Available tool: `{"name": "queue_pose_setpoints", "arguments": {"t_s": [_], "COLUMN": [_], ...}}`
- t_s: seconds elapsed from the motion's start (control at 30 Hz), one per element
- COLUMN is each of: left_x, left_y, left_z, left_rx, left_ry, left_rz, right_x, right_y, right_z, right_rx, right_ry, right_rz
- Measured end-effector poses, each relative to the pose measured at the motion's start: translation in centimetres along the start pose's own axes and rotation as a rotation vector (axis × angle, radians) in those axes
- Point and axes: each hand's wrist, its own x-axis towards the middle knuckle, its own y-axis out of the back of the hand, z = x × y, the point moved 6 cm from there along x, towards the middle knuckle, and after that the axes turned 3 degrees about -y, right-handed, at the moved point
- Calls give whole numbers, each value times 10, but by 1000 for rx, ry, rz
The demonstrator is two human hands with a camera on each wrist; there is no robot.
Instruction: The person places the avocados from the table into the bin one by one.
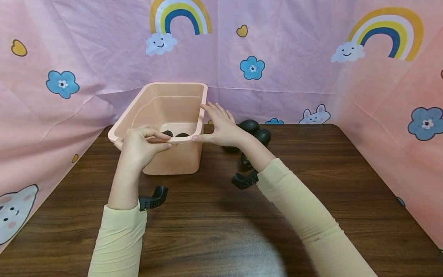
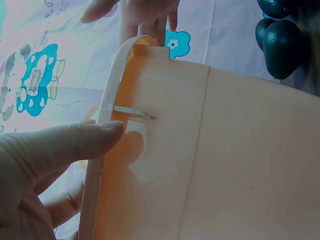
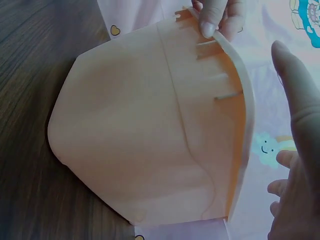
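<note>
A peach-coloured plastic bin (image 1: 171, 161) stands at the left of the table. My left hand (image 1: 138, 148) grips its near rim, the thumb below the lip on the outer wall and the fingers over the top. At the near right corner is my right hand (image 1: 223, 129), fingers spread and straight; in the right wrist view its thumb (image 3: 295, 85) looks apart from the rim. Two dark avocados (image 1: 182, 135) show partly inside the bin. Several more avocados (image 1: 263, 136) lie to its right, some partly hidden behind my right wrist.
Dark wood-grain table (image 1: 194, 234) spreads in front of the bin and to the right. A pink patterned cloth (image 1: 297, 69) hangs behind and along both sides, close to the bin's back. Black wrist mounts (image 1: 152, 199) stick out from both sleeves.
</note>
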Motion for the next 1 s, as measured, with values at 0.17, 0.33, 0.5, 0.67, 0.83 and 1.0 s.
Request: {"name": "queue_pose_setpoints", "arguments": {"t_s": [0.17, 0.33, 0.5, 0.67, 0.83, 1.0], "left_x": [0, -1, -1, -1, 0, -1], "left_y": [0, -1, -1, -1, -2, -1], "left_z": [0, 0, 0, -1, -2, -1], "left_rx": [-8, -14, -17, -24, -33, -27], "left_ry": [2, 2, 7, 16, 18, 20], "left_rz": [1, -1, -7, -13, -9, -14], "right_x": [-4, -9, -14, -20, -27, -32], "right_y": [3, 4, 5, 5, 6, 7], "right_z": [6, 11, 15, 22, 28, 35], "right_rx": [-1, -11, 9, 32, 61, 69], "right_ry": [9, 14, 12, -12, -29, -40], "right_rz": [27, 46, 56, 58, 69, 81]}}
